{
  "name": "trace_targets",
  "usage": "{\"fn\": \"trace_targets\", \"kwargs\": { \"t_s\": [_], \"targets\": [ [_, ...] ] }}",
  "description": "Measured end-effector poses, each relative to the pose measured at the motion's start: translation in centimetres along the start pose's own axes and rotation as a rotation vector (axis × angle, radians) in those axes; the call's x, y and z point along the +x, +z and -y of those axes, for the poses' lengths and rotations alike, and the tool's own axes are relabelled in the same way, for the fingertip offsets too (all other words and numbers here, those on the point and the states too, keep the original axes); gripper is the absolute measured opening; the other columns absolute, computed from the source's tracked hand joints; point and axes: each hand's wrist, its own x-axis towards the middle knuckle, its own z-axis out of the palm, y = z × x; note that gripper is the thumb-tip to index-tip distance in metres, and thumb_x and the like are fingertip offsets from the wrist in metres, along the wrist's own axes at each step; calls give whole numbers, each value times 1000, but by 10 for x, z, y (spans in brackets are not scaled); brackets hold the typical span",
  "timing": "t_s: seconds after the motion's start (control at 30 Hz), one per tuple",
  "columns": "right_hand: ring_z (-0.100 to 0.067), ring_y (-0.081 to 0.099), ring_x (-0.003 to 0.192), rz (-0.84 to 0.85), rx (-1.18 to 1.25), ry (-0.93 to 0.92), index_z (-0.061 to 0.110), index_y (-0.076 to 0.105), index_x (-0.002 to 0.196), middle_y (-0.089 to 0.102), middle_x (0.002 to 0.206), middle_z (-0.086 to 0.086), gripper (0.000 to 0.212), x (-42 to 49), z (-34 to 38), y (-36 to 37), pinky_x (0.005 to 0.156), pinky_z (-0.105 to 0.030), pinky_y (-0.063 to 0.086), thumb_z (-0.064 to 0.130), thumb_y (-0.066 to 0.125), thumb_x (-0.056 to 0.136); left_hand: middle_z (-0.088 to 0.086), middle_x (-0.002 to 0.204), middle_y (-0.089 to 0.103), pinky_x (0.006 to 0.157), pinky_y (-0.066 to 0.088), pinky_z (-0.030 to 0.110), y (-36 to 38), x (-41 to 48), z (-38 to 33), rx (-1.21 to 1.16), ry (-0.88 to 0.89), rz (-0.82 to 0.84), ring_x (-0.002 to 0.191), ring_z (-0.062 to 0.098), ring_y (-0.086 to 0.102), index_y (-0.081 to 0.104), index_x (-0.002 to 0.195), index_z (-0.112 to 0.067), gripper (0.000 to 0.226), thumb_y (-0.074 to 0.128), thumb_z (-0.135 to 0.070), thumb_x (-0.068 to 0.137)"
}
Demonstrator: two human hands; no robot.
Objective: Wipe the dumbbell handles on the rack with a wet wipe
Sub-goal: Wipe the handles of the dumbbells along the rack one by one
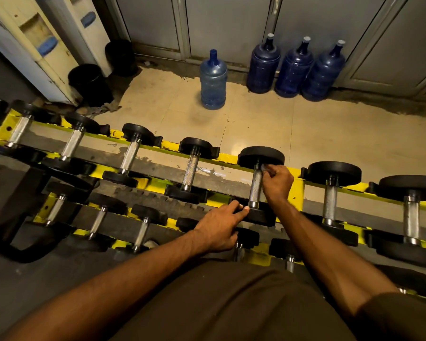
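Gym corner, beige tiled floor (256, 119), dim warm light. Yellow rack (296, 190) runs across the view from 9 o'clock to 3 o'clock. Two tiers show, with black-headed dumbbells lying crosswise in the cradles.

Dumbbell (261, 156) under work: upper tier, fifth in view from the left end, just toward 4 o'clock from the middle of the view. Its metal handle (255, 188) lies roughly along the 12-to-6 o'clock line.

Right hand (278, 184): at 3 o'clock of the handle, fingers curled, pinching a small crumpled wet wipe (265, 167) at the far end of the handle, close under the far head. Wipe mostly hidden by the fingers; only a pale grey scrap shows.

Left hand (219, 227): at 7 o'clock of the handle, fingers fairly straight, tips and thumb resting on the near black head of the same dumbbell. Holds nothing; relaxed, open.

Neighbouring dumbbells (191, 168) at 9 and 3 o'clock, neither hand on them.

Farther out, at 12 o'clock: one pale blue water bottle (213, 80) standing alone on the floor. At 1 o'clock: three darker bottles (294, 70) side by side against grey wall panels. At 10 o'clock: two black bins (90, 84) beside white water dispensers (47, 45).
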Motion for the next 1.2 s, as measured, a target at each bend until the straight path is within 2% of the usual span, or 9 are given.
{"fn": "trace_targets", "kwargs": {
  "t_s": [0.07,0.27,0.47,0.57,0.67,0.83,0.93,1.07,1.2],
  "targets": [
    [-25,63,92,-13,-21,-5,3,75,105,68,100,-12,19,-2,7,1,74,-19,42,4,64,90,8,142,37,101,50,42,-2,0,0,20,2,7,121,26,49,23,158,-16,77,61,-32,93],
    [-25,58,106,378,-335,-526,6,73,112,62,117,-12,28,-20,-22,-28,85,-28,50,4,74,83,8,143,35,104,47,40,0,2,0,16,-10,1,124,25,46,21,158,-17,77,60,-34,94],
    [-20,59,92,180,-163,-286,6,73,111,58,104,-4,22,-2,-4,-10,72,-15,45,8,69,90,8,144,35,103,48,40,1,-3,0,29,-7,17,124,25,47,21,158,-17,78,60,-34,94],
    [-24,58,98,288,-325,-490,7,74,108,68,107,-8,23,-12,-7,-8,81,-32,51,6,71,86,8,143,35,103,48,40,0,-3,0,32,-5,11,123,25,47,21,158,-17,78,60,-35,94],
    [-25,58,96,411,-555,-746,10,75,107,73,106,-6,27,-16,-11,-14,73,-28,42,9,77,80,8,144,35,105,47,40,-2,-3,0,24,-9,14,124,25,46,19,159,-17,79,61,-35,94],
    [-26,56,98,301,-698,-648,8,71,112,70,109,-9,27,4,14,-8,69,-31,44,5,69,85,8,147,33,106,46,38,-7,-4,-4,12,-8,15,127,24,45,18,159,-17,79,60,-34,95],
    [-25,51,106,384,-895,-672,7,69,113,69,109,-8,23,5,30,-2,79,-33,48,8,59,93,8,148,32,105,47,40,-8,-4,-6,34,-7,38,128,27,46,17,159,-16,80,61,-33,94],
    [-27,52,108,585,-1024,-784,2,66,110,67,105,-14,20,-2,42,2,74,-35,46,8,57,94,9,148,31,103,49,41,-9,-3,-3,50,-6,52,127,27,45,16,159,-16,82,61,-33,93],
    [-27,53,109,521,-1078,-798,4,65,116,62,115,-15,24,2,45,-4,83,-37,50,13,59,95,9,150,29,105,48,41,-5,-7,-1,48,-10,57,130,27,44,14,160,-15,83,62,-33,93]
  ]
}}
